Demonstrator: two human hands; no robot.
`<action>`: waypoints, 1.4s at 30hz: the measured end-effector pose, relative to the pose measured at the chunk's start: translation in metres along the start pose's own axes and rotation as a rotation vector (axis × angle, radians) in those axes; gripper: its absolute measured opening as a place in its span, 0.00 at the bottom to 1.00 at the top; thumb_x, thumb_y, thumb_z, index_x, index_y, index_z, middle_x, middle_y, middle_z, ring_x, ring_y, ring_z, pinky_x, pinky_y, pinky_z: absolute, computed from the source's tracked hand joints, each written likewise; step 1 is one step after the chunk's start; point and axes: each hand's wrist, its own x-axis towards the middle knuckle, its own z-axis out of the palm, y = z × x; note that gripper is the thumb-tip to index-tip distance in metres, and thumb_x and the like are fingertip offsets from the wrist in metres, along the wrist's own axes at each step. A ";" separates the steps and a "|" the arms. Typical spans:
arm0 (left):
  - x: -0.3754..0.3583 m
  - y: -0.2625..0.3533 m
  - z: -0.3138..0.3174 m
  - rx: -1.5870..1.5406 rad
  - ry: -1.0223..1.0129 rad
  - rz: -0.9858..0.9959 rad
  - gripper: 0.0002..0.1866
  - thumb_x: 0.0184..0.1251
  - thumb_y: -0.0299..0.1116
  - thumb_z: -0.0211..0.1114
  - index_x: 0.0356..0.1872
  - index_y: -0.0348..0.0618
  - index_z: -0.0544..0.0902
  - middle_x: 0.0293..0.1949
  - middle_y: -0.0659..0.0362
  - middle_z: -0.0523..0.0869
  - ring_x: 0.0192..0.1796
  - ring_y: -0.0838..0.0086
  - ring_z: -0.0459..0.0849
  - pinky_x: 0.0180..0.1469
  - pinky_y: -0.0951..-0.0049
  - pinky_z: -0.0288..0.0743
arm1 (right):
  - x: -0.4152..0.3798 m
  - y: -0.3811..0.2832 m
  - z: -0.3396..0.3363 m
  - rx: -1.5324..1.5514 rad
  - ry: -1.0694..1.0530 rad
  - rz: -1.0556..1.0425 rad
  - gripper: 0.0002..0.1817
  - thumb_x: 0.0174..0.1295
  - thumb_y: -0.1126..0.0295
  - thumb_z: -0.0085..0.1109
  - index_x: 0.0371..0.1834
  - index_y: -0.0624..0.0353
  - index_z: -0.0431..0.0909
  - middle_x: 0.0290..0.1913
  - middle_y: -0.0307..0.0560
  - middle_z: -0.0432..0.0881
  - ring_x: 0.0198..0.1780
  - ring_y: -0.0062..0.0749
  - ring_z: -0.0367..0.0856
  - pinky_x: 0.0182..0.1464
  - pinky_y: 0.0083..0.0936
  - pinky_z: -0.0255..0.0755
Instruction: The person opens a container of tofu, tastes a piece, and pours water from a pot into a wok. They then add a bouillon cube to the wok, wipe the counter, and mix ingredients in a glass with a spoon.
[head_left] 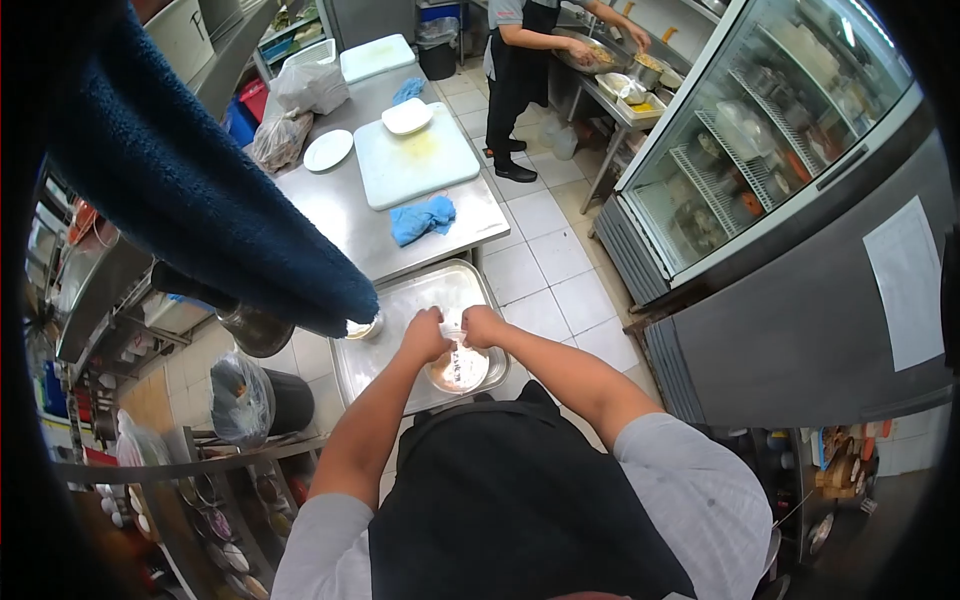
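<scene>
In the head view a round container [459, 371] with a pale lid and dark handwriting sits on a metal tray [399, 294]. My left hand [427, 336] is closed at the far left of its rim, fingers bent. On the far right side of the rim, my right hand [482, 328] is closed too, thumb against the lid edge. The fingertips are small in view, so how much of the rim they grip is hard to see. A second round container [364, 328] stands to the left, partly covered by a hanging dark blue towel [215, 180].
Beyond the tray is a steel table [318, 207] bearing cutting boards [415, 160], plates [328, 151] and blue cloths [422, 219]. A lined bin [282, 402] stands at left, a glass-door fridge [750, 150] at right. Another person [517, 70] works at the back.
</scene>
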 end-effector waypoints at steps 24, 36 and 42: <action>-0.042 0.003 0.005 -0.077 0.102 -0.477 0.21 0.51 0.33 0.77 0.43 0.31 0.83 0.44 0.37 0.89 0.51 0.43 0.89 0.54 0.52 0.83 | -0.041 -0.019 -0.010 0.058 -0.007 0.383 0.17 0.51 0.63 0.73 0.38 0.66 0.90 0.45 0.65 0.90 0.51 0.53 0.91 0.52 0.39 0.85; -0.006 0.003 -0.001 -0.156 -0.009 -0.145 0.24 0.40 0.35 0.87 0.41 0.44 0.86 0.38 0.48 0.90 0.44 0.53 0.89 0.48 0.58 0.83 | -0.034 -0.008 0.003 -0.016 -0.004 0.327 0.16 0.52 0.62 0.72 0.37 0.64 0.91 0.45 0.65 0.90 0.51 0.52 0.91 0.51 0.40 0.84; 0.004 0.027 -0.017 0.048 -0.133 -0.148 0.22 0.42 0.37 0.86 0.39 0.40 0.87 0.41 0.47 0.91 0.48 0.51 0.90 0.51 0.57 0.84 | -0.036 -0.011 -0.001 -0.070 -0.026 0.281 0.18 0.52 0.59 0.75 0.37 0.63 0.92 0.45 0.64 0.90 0.51 0.52 0.91 0.52 0.39 0.84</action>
